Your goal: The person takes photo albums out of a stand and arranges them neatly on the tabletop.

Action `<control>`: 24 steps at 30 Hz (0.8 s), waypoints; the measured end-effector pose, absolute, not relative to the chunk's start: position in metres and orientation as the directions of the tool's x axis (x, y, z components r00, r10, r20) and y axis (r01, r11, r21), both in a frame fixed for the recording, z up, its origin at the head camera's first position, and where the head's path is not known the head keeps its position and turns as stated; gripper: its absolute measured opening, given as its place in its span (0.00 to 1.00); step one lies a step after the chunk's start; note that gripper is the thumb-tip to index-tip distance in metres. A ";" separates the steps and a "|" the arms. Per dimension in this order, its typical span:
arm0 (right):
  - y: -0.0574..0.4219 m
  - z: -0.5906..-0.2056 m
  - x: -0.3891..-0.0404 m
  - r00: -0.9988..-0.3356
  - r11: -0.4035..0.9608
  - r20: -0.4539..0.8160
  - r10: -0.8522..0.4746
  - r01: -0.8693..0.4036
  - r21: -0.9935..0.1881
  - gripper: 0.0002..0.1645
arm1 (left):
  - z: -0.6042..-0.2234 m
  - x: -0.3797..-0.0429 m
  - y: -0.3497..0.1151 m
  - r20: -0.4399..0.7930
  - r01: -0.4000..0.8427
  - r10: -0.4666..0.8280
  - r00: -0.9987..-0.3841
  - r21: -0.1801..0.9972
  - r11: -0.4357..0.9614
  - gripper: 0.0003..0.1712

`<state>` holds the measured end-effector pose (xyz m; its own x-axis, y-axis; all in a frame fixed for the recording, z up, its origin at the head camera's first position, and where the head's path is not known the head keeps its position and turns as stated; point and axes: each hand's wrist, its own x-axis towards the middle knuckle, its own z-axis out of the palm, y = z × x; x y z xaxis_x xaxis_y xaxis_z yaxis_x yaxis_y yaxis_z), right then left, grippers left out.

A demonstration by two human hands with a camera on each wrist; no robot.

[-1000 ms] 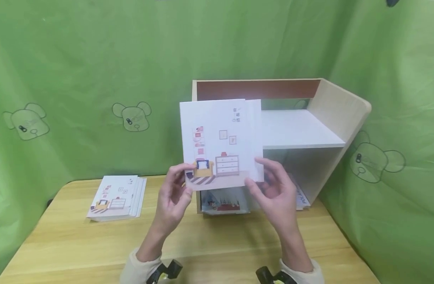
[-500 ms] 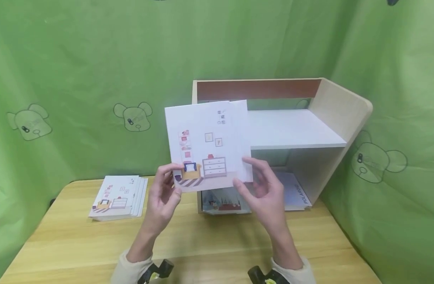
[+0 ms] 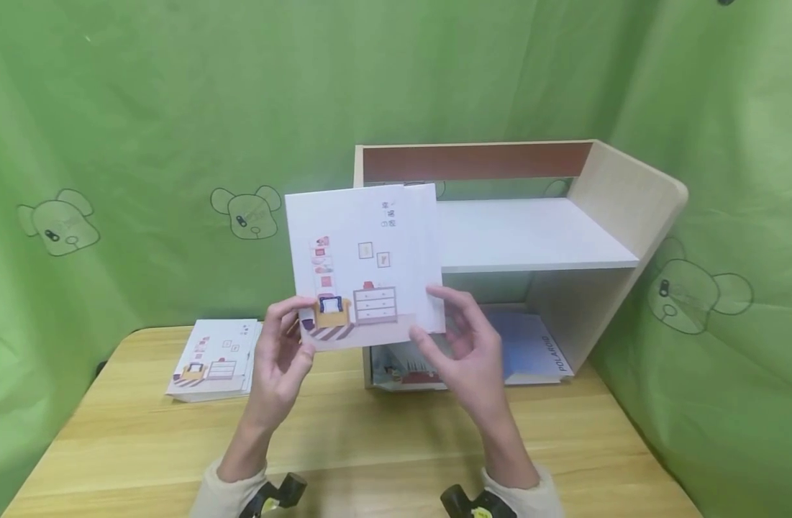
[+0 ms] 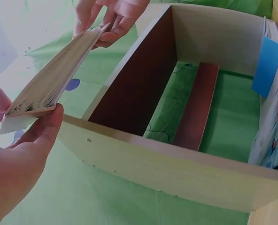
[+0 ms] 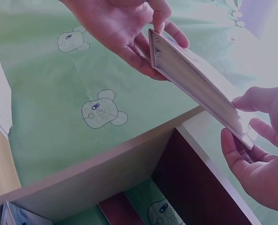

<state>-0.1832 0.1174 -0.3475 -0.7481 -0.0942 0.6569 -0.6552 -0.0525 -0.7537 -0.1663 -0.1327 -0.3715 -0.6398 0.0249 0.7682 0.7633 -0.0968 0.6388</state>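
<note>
A white book (image 3: 344,270) with a drawn armchair and chest of drawers on its cover is held up in front of the shelf unit, cover towards the head camera. My left hand (image 3: 278,363) pinches its lower left corner between thumb and fingers. On the opposite side, my right hand (image 3: 467,352) grips the lower right edge. The left wrist view shows the book's thick block of pages (image 4: 54,70) between both hands. From the right wrist side, the book (image 5: 200,77) appears tilted, each hand at one end.
A small wooden shelf unit (image 3: 538,230) stands behind the book. Its lower level holds a blue-white book marked POLAROID (image 3: 531,349) and a picture-covered book (image 3: 402,367). At left on the wooden table (image 3: 344,446) lies a stack of similar white books (image 3: 214,352).
Both hands have carried the book to the left, keeping their grip. More of the POLAROID book now shows, while the left hand slightly overlaps the stack at left.
</note>
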 end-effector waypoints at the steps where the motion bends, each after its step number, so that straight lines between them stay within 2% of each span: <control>1: 0.116 -0.348 -0.183 -0.748 -0.050 0.657 -0.099 -0.655 -0.754 0.37 | -0.371 -0.166 -0.134 0.774 0.769 0.023 -0.633 0.632 -0.099 0.32; 9: 0.106 -0.348 -0.183 -0.736 -0.077 0.666 -0.125 -0.662 -0.746 0.37 | -0.369 -0.165 -0.145 0.811 0.803 0.024 -0.585 0.583 -0.124 0.33; 24: 0.088 -0.349 -0.182 -0.735 -0.101 0.666 -0.129 -0.658 -0.746 0.37 | -0.368 -0.160 -0.160 0.799 0.792 0.003 -0.601 0.596 -0.130 0.33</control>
